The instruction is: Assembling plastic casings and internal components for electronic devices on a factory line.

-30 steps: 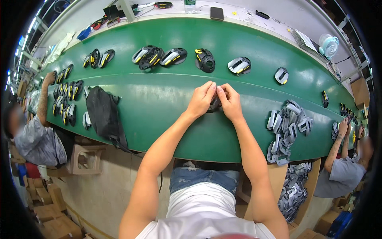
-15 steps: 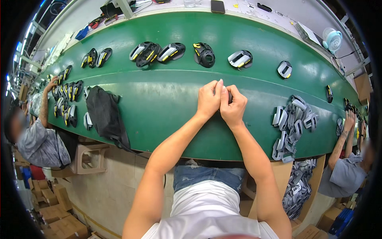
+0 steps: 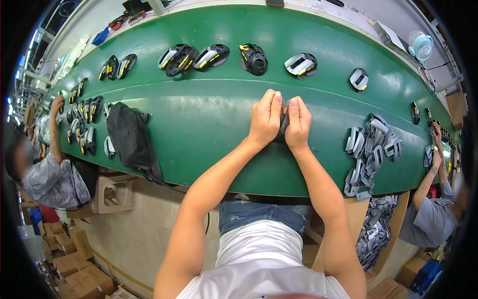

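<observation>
Left hand (image 3: pixel 265 119), right hand (image 3: pixel 298 122) now slightly wider apart, clamped on dark piece (image 3: pixel 284 123); I judge pressing step, next needing steady grip.

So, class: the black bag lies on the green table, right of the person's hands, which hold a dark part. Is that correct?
Not quite: the head view shows the black bag left of the left hand and right hand, not right of them. It does lie on the green table, and the hands do hold a dark part.
</observation>
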Tool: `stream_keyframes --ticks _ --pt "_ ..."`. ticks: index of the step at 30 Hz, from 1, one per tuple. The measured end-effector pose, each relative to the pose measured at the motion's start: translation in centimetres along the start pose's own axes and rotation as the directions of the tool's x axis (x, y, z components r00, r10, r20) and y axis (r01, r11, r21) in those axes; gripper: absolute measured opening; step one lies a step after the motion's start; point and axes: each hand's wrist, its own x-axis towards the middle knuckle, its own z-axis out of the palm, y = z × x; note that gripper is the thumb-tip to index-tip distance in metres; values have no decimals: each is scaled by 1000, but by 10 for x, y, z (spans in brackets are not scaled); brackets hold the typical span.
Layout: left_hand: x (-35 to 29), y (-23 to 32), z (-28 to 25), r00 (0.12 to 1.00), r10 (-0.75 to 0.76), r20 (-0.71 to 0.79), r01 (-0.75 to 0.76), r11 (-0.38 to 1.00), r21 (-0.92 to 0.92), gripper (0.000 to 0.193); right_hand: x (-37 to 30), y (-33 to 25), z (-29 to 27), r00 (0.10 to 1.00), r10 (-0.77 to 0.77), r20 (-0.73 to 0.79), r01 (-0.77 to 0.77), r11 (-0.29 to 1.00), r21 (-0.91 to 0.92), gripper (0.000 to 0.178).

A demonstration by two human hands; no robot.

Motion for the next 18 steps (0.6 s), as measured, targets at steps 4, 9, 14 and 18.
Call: stream_keyframes --ticks 4,9,14,18 --pt "1 1 3 999 43 2 -43 998 45 28 2 -1 -2 1000 -21 -4 21 1000 -17 32" --pt "-2 4 7 994 104 14 -105 989 106 27 -1 -4 -3 1000 -1 -3 1 999 -43 32" --pt "-5 -4 10 996 82 -16 -79 985 154 27 -2 -6 -2 993 -121 -6 117 972 -204 33" --pt "-4 -9 11 1000 31 5 -32 982 184 27 -2 -2 -7 924 -373 87 374 831 -411 29"
